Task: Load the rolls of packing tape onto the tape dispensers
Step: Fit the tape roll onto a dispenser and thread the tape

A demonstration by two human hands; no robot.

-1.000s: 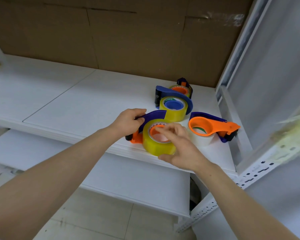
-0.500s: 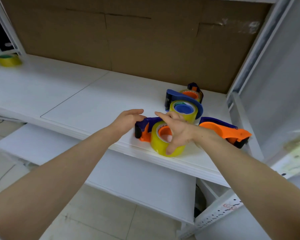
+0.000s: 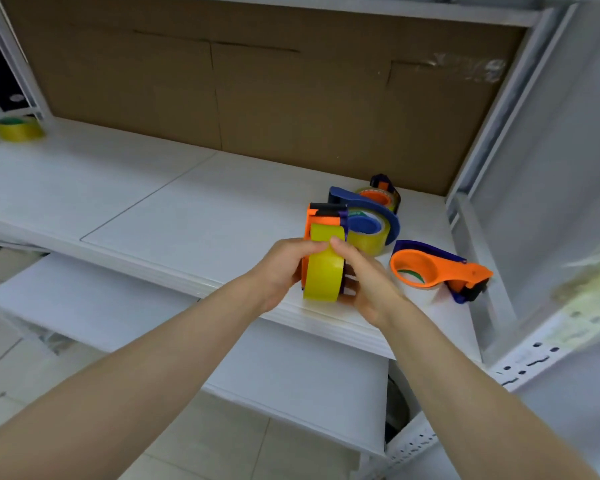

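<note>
Since the earlier frame, left hand and right hand have lifted the yellow tape roll and its orange dispenser upright at centre frame, both pinching it. Seating appears unfinished; another roll waits upper left.

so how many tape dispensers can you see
4. An orange and blue plastic dispenser held upright in both hands, a blue dispenser behind it on the white shelf, a smaller dispenser behind that, and an orange-topped dispenser to the right.
</note>
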